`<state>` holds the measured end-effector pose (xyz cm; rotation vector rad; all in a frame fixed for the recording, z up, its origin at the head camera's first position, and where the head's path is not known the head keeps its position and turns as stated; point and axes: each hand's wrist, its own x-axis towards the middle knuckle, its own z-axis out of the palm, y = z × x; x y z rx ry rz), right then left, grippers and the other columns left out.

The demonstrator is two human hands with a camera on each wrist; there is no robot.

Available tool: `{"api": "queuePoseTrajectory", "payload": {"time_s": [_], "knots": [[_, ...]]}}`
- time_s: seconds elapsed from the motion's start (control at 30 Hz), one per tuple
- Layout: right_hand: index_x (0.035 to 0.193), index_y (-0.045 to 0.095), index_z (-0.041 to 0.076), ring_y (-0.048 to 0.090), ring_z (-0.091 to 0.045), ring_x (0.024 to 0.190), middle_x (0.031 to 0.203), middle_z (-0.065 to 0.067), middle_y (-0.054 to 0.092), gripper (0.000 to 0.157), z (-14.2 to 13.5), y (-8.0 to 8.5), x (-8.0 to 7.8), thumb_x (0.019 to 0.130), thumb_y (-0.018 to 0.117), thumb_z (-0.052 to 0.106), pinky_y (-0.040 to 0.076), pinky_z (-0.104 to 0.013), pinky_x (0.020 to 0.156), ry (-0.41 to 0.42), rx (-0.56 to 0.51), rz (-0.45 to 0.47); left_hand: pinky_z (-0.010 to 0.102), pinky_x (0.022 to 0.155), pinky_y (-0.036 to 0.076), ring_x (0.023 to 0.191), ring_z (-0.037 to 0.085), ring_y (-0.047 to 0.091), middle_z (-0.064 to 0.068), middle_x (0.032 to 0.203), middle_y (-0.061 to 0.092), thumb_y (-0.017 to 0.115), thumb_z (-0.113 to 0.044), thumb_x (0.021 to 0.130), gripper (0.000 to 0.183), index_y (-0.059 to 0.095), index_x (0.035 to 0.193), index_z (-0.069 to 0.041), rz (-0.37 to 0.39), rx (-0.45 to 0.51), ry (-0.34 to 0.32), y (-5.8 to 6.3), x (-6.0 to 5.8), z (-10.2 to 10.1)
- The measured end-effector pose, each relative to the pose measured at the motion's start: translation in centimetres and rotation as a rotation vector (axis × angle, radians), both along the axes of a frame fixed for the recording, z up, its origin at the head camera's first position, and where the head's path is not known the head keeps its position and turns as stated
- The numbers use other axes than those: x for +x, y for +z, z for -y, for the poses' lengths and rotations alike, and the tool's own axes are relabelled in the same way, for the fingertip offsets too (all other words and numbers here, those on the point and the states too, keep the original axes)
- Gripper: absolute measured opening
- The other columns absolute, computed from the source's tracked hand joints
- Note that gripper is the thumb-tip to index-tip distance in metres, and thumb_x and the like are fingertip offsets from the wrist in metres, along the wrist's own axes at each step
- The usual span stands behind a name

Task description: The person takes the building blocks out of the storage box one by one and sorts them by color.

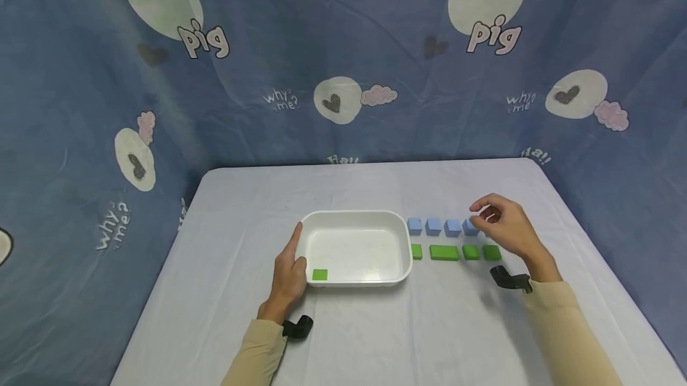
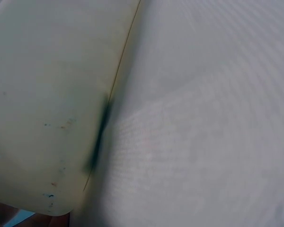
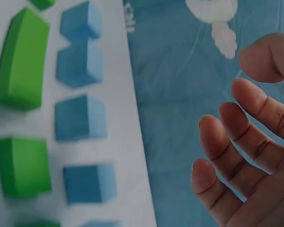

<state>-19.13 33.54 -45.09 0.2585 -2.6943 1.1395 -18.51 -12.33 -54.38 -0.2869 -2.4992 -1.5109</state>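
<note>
My left hand (image 1: 288, 278) rests against the left side of a white tray (image 1: 356, 213), index finger straight along the rim and thumb near the front corner. Inside the tray, at its front left, lies a green block (image 1: 319, 274). The tray's pale wall (image 2: 42, 94) fills much of the left wrist view, where most of the hand is hidden. Over the right end of a row of blue cubes (image 1: 452, 228) hovers my right hand (image 1: 507, 225). Its fingers are loosely bent, and a gap shows between thumb and fingertips in the right wrist view, with nothing held.
Several green blocks (image 1: 443, 253) form a second row in front of the blue cubes, right of the tray; one is longer than the others. A white cloth (image 1: 354, 338) covers the table. Behind it hangs a blue printed curtain (image 1: 257, 129).
</note>
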Motion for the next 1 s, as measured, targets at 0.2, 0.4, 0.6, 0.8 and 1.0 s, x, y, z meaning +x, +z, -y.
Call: {"api": "queuePoseTrajectory", "payload": {"time_s": [0.2,0.4,0.6,0.8,1.0], "knots": [[0.103,0.071,0.01,0.062,-0.021,0.081,0.098,-0.008,0.068,0.014,2.7,0.7,-1.3,0.09,0.073,0.01,0.051,-0.024,0.069,0.082,-0.015,-0.027,0.048,0.121,0.024,0.149,0.026,0.029,0.014,0.162,0.032,0.035,0.008,0.086,0.075,0.027,0.16,0.0,-0.002,-0.002,0.006,0.0,0.0,0.1],[0.103,0.072,0.012,0.061,-0.021,0.082,0.098,-0.003,0.067,0.014,6.1,2.2,-2.4,0.09,0.074,0.01,0.053,-0.031,0.072,0.209,-0.066,-0.035,0.047,0.122,0.023,0.15,0.026,0.029,0.014,0.162,0.032,0.036,0.007,0.085,0.075,0.028,0.159,0.001,0.011,0.009,0.008,0.0,0.1,0.1],[0.102,0.072,0.014,0.062,-0.02,0.083,0.1,0.0,0.066,0.015,9.6,2.8,-3.9,0.089,0.074,0.008,0.055,-0.034,0.07,0.319,-0.112,-0.074,0.047,0.122,0.023,0.149,0.029,0.029,0.017,0.162,0.033,0.036,0.008,0.085,0.075,0.028,0.159,0.001,-0.006,0.014,0.008,-0.1,0.0,0.0],[0.101,0.072,0.015,0.062,-0.019,0.082,0.1,0.001,0.066,0.016,12.5,2.9,-4.7,0.088,0.074,0.005,0.055,-0.037,0.068,0.398,-0.121,-0.1,0.046,0.122,0.023,0.15,0.029,0.029,0.015,0.162,0.033,0.037,0.008,0.084,0.076,0.028,0.159,0.0,-0.001,0.004,0.009,0.1,0.0,-0.1],[0.1,0.072,0.013,0.062,-0.019,0.079,0.1,-0.001,0.066,0.017,15.4,3.2,-5.4,0.086,0.074,0.005,0.055,-0.037,0.066,0.464,-0.136,-0.118,0.046,0.122,0.023,0.15,0.028,0.029,0.014,0.162,0.032,0.036,0.008,0.085,0.076,0.028,0.16,0.0,0.003,-0.002,0.012,0.1,0.1,-0.1]]}}
